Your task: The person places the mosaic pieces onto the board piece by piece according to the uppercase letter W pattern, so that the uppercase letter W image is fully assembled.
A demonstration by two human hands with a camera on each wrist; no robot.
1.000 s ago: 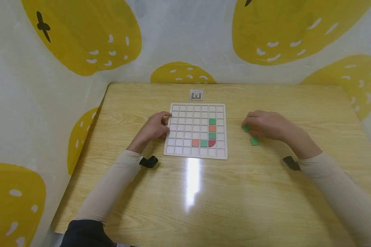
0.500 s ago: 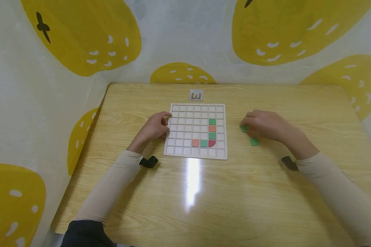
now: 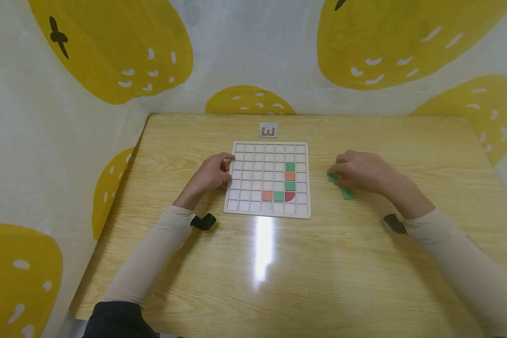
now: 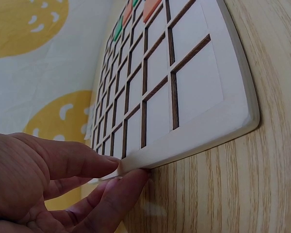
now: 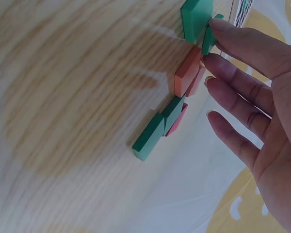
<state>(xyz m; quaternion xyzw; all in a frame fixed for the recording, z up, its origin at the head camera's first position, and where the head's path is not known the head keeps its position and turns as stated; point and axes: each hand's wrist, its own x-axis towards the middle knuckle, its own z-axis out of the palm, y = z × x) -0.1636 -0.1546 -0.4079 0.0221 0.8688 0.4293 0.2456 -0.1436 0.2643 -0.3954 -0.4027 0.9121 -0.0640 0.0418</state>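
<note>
White backdrop [image 3: 253, 47] with yellow fruit shapes, behind a wood-grain table [image 3: 321, 281]; flat on the table, a white gridded board [image 3: 249, 166]; at the board's left rim, a left hand [image 3: 211, 172], grip holding the rim by thumb and finger; well to the board's right, a right hand [image 3: 357, 171], grip pinching a green tile [image 5: 210, 40] between thumb and forefinger; just beyond the board's far edge, a printed card [image 3: 268, 130]; in the cells, inlaid tiles [image 3: 290, 176] in a column of green, orange, green and rounded red, with green and orange leftward of the red; near the right hand, loose tiles [image 5: 185, 73] in green, orange and red.
</note>
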